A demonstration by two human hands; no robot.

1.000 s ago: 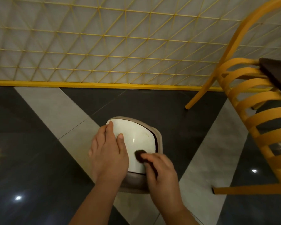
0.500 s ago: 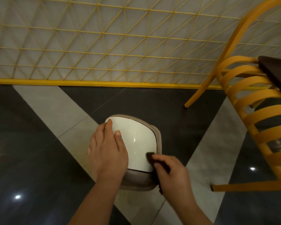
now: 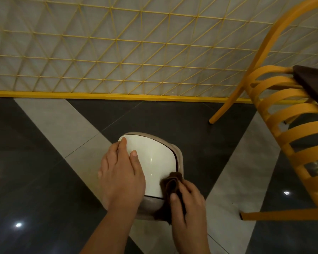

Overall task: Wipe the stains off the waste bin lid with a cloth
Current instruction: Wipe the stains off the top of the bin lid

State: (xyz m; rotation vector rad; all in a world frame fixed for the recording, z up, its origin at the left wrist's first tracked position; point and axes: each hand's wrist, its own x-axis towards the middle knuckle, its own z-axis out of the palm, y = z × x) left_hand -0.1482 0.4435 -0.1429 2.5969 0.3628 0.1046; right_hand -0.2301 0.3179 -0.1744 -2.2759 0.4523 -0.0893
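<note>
Head view, mid-wipe by the looks of it: glossy white domed plastic waste bin lid [image 3: 152,162] on the floor, no stains visible on the bare middle, though too dim to call clean. Left hand [image 3: 121,173] flat on the lid's left side, open, holding nothing. Right hand [image 3: 188,204] closed around a bunched dark brown cloth [image 3: 170,186], pressed at the lid's near-right corner. Far edge probably left.
</note>
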